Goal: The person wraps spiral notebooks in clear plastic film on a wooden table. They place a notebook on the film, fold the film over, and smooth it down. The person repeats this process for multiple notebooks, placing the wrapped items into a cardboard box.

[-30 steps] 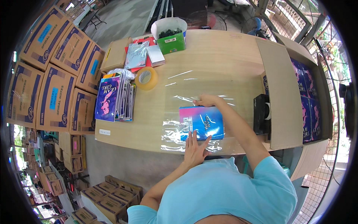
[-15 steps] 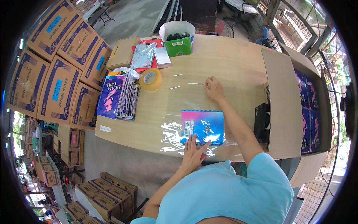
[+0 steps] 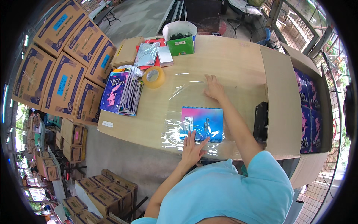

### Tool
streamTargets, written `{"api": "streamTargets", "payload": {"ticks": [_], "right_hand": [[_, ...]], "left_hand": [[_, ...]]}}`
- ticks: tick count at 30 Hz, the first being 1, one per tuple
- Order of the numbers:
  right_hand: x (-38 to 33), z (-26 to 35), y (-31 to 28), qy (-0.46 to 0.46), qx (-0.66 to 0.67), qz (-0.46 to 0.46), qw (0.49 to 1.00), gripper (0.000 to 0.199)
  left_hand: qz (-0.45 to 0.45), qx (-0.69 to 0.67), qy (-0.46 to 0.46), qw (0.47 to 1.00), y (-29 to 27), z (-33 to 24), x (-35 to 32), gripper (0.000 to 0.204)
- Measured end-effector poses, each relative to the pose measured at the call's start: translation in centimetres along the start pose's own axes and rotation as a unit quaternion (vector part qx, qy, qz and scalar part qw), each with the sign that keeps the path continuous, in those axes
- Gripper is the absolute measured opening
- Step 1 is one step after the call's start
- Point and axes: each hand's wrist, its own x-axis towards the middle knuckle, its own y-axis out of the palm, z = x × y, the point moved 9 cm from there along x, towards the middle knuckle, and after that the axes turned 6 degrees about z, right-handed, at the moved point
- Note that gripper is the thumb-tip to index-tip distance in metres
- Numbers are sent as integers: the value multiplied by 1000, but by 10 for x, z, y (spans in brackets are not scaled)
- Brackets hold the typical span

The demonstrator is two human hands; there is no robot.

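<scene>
The left hand [image 3: 192, 148] is lying flat with fingers spread, grasping nothing, its fingertips pressing on the near edge of a blue and pink spiral notebook [image 3: 203, 123]. That notebook is lying on a clear plastic sheet [image 3: 186, 87] spread over the wooden surface [image 3: 238, 63], directly ahead of the left hand. The right hand [image 3: 213, 87] is reaching out further, palm down and fingers released, resting on the far part of the same sheet, well beyond the notebook. To the left of that hand a roll of tape [image 3: 153, 77] is sitting beside a stack of notebooks [image 3: 121, 93]. Off to the right of the right forearm, a black object [image 3: 260, 121] is standing against an open cardboard box [image 3: 283, 108].
</scene>
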Motion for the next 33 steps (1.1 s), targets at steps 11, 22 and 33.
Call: {"api": "streamTargets", "payload": {"ticks": [11,22,33], "right_hand": [[-13,24,-8,-137,-63,8,989,13],[-28,53,-29,-189,-73,79,976,8],[-166,94,-16,-265,-41,-6,963,13]], "left_hand": [[-26,5,-4,1000,-3,-4,-5,71],[-73,63,-38,995,-13,-9,5,69],[-55,5,-32,998,-3,-10,12,82]]}}
